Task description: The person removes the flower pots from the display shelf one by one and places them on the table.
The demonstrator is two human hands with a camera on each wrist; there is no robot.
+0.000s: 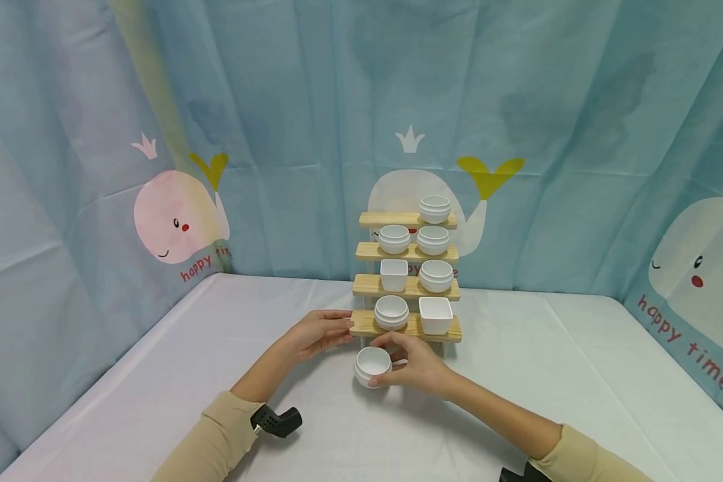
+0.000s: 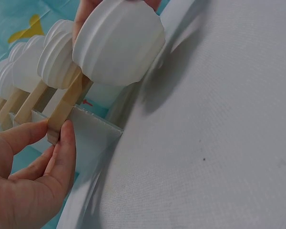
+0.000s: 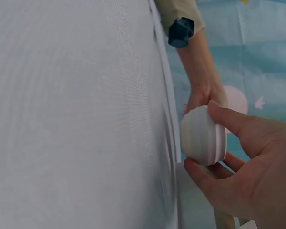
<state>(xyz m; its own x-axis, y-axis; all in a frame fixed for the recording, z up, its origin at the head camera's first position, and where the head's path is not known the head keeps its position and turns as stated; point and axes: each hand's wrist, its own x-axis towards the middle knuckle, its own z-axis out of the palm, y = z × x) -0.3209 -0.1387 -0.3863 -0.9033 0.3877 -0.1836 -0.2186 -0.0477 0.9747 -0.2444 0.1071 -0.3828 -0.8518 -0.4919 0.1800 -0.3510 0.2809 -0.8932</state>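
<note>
My right hand (image 1: 418,365) grips a round white bowl (image 1: 373,361) between thumb and fingers, in front of a stepped display stand with wooden boards. In the right wrist view this bowl (image 3: 202,136) is seen side-on, with ridges round its rim. My left hand (image 1: 320,335) pinches the left end of the lowest board (image 1: 363,324), thumb on one face and fingers on the other, as the left wrist view shows. On that board stand a round white bowl (image 1: 391,312) and a square white bowl (image 1: 436,316).
Higher boards carry a square bowl (image 1: 394,275), a round bowl (image 1: 436,276) beside it, two more round ones above, and a single bowl (image 1: 435,209) on the right of the top board (image 1: 388,219). A white cloth (image 1: 548,375) covers the table; a blue whale-print curtain (image 1: 313,100) hangs behind.
</note>
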